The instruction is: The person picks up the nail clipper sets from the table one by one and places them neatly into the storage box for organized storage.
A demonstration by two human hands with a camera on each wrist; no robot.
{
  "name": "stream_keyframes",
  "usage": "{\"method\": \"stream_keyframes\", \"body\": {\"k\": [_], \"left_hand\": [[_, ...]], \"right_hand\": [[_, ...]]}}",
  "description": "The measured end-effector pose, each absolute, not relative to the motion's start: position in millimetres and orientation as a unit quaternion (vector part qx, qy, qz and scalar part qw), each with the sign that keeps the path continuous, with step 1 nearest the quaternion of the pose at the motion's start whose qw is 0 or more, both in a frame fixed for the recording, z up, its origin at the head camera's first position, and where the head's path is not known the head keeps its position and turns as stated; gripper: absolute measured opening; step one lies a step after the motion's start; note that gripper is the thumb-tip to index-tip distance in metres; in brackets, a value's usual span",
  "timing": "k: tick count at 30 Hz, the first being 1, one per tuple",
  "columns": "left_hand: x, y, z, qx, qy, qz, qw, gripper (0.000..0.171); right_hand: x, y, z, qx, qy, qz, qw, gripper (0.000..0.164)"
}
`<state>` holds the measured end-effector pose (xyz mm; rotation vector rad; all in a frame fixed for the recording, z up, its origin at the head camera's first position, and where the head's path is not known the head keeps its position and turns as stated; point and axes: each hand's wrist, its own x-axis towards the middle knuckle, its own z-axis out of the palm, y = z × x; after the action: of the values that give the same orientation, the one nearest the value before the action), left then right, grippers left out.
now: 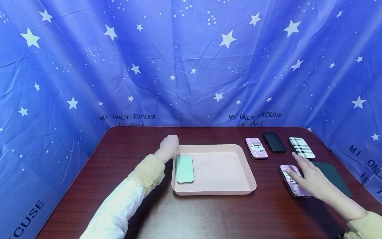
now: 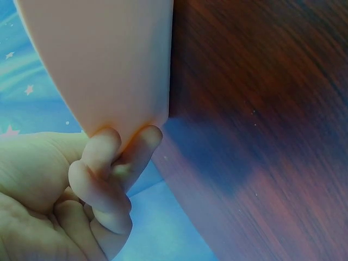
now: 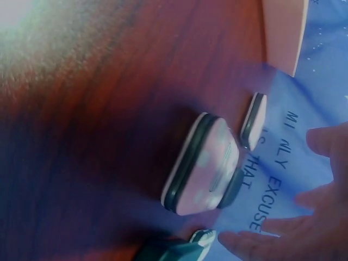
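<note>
In the head view my left hand (image 1: pixel 169 147) holds the pink tray (image 1: pixel 215 192) at its back left corner. The left wrist view shows two fingertips (image 2: pixel 148 133) against the tray's outer wall (image 2: pixel 109 65). A mint green rounded case (image 1: pixel 185 169) lies inside the tray along its left side. My right hand (image 1: pixel 313 177) hovers with spread fingers over a pink patterned case (image 1: pixel 293 189), overlapping it in the head view. From the right wrist, this case (image 3: pixel 204 168) shows a dark band round its side, with the fingers apart from it.
Behind the right hand lie another pink patterned case (image 1: pixel 256 148), a black case (image 1: pixel 274 142) and a black-and-white plaid case (image 1: pixel 302 147). A flat dark green item (image 1: pixel 335 179) is at the right. A blue star-printed curtain (image 1: pixel 191 83) borders the brown table (image 1: pixel 167 219).
</note>
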<state>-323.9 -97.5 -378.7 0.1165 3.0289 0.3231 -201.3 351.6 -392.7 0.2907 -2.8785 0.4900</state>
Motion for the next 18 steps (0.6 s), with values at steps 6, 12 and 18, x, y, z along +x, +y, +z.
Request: {"method": "stream_keyframes", "body": {"k": [6, 12, 18], "left_hand": [[-324, -98, -379, 0.037, 0.992, 0.11, 0.046, 0.017], [-324, -98, -379, 0.036, 0.992, 0.108, 0.05, 0.017], [-325, -97, -378, 0.036, 0.993, 0.104, 0.049, 0.02]], "right_hand": [[-206, 348, -397, 0.072, -0.987, 0.116, 0.079, 0.064], [-212, 350, -395, 0.06, -0.994, 0.068, 0.063, 0.06], [-219, 359, -392, 0.061, -0.996, 0.05, 0.029, 0.055]]}}
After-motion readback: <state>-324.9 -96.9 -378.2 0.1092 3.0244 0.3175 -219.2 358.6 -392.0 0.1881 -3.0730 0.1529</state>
